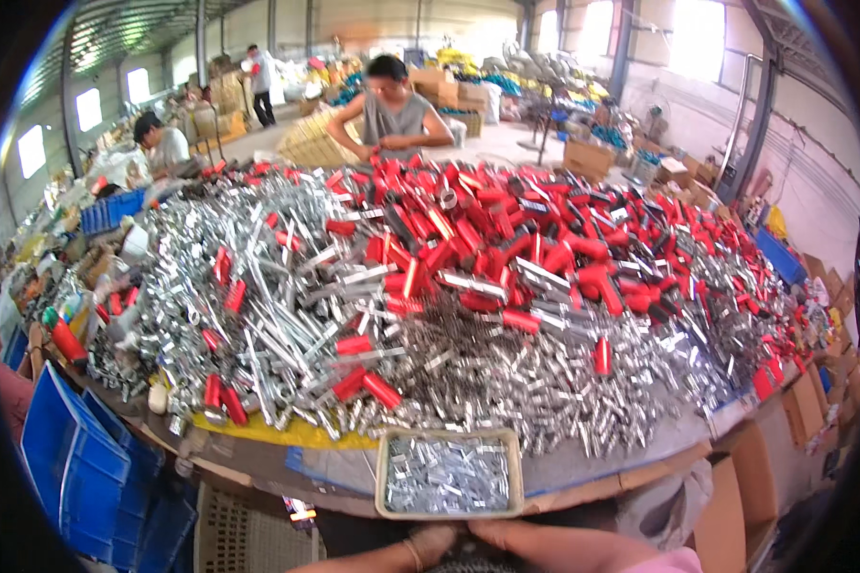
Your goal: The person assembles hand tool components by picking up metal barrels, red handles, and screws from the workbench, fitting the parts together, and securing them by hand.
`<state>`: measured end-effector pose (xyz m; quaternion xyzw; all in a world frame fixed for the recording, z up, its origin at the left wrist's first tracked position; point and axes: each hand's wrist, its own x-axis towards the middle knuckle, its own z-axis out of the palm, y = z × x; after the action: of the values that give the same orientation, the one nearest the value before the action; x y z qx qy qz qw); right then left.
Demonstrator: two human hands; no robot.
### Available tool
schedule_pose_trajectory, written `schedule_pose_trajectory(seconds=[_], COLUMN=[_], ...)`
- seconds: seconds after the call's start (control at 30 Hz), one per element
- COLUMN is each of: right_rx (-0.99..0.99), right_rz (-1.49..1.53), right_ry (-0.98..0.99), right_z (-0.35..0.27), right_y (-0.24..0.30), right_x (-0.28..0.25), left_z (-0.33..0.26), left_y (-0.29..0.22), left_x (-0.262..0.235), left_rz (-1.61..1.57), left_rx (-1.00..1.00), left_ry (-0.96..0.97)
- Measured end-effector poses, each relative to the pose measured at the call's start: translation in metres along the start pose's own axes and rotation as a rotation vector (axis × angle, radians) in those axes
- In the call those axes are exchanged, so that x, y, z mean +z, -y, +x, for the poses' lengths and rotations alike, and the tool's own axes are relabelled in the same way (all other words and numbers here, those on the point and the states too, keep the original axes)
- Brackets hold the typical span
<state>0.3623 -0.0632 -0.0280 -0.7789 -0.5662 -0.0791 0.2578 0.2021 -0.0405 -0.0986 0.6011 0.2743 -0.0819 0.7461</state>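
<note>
My left hand (432,542) and my right hand (493,531) are close together at the lower edge, just under the near rim of a pale shallow tray (382,477). The fingers of both are hidden or too dark to make out, so whether they touch the tray or hold anything does not show. Many small shiny metal pieces (449,473) fill the tray, which sits at the table's near edge. Beyond it spreads a heap of silvery metal sleeves (545,382), with long metal rods (277,334) to the left and red cylindrical handles (468,229) behind.
Blue plastic bins (76,468) are stacked at the left, beside a beige slatted crate (248,530) under the table. Open cardboard boxes (736,506) stand at the right. Across the heap a person in a grey top (401,124) works; another person (162,143) is at the far left.
</note>
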Motion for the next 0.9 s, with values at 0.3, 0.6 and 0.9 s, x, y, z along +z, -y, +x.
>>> schedule_pose_trajectory(seconds=[0.3,0.6,0.9], right_rx=[0.097,0.153,0.229], right_rz=[0.199,0.366,0.372], right_ry=[0.251,0.665,1.016], right_z=[0.046,0.022,-0.019], right_y=[-0.017,-0.003,-0.006], right_x=[0.020,0.012,-0.069], left_z=[-0.024,-0.041,-0.061], left_y=[-0.093,-0.082,-0.084], left_x=[0.001,-0.004,0.008], left_rz=[0.247,-0.059,-0.360], left_rx=[0.340,0.101,0.006], left_ry=[-0.157,-0.074,0.103])
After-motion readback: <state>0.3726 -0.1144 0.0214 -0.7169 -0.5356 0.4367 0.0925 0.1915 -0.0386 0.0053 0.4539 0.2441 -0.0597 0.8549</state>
